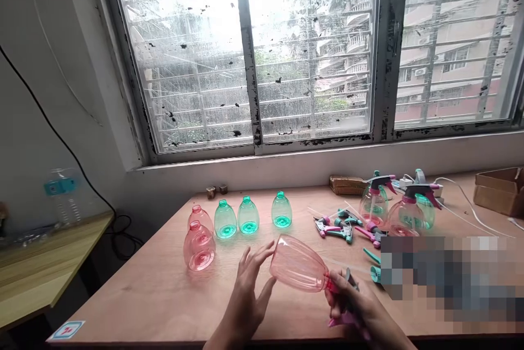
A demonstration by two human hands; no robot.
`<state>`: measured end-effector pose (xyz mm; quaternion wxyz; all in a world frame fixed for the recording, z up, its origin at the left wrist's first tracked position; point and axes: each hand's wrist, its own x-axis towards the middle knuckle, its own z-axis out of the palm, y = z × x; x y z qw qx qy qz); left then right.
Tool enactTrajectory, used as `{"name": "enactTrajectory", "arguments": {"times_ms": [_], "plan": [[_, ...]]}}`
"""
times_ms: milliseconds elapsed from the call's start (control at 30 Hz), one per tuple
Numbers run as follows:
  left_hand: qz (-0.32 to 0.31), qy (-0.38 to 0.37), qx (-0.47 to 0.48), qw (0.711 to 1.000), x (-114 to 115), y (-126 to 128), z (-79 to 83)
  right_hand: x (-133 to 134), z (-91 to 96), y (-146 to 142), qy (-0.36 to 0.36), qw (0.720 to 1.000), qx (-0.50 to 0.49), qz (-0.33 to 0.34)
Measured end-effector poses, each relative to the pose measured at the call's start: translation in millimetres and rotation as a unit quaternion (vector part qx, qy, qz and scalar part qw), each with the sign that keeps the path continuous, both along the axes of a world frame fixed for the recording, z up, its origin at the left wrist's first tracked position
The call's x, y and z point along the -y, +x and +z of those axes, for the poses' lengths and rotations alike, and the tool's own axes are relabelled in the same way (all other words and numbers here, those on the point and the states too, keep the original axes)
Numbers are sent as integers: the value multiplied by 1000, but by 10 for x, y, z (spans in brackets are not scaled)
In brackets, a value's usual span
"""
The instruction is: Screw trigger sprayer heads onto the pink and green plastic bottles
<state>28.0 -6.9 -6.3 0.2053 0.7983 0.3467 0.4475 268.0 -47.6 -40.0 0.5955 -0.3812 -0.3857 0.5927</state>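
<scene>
A see-through pink spray bottle (298,265) is tilted over the table, its base toward the upper left. My right hand (351,296) is closed around its neck and a grey and pink trigger head (346,319). My fingers hide the joint, so I cannot tell whether the head is fastened. Beside the base is my left hand (250,284), open with fingers spread; whether a fingertip touches the bottle is unclear. Farther left stand two pink bottles without heads (199,249), near several green ones (248,216). Loose trigger heads (343,228) lie beyond my right hand.
Pink bottles with trigger heads (405,218) and green ones stand at the back right. Beyond them are a power strip with white cables and an open cardboard box (500,191). A blurred patch covers the right front. The wooden table (159,290) borders a window wall.
</scene>
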Motion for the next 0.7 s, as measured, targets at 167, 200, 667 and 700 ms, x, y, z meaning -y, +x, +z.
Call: {"name": "enactTrajectory", "arguments": {"times_ms": [167, 200, 667, 700], "plan": [[-26, -146, 66, 987, 122, -18, 218, 192, 79, -97, 48, 995, 55, -65], [-15, -141, 73, 987, 141, -10, 262, 237, 95, -127, 63, 993, 64, -77], [-111, -196, 148, 963, 377, 105, 509, 422, 172, 18, 169, 948, 213, -164], [-111, -229, 175, 951, 380, 135, 494, 456, 168, 34, 211, 920, 276, -180]]}}
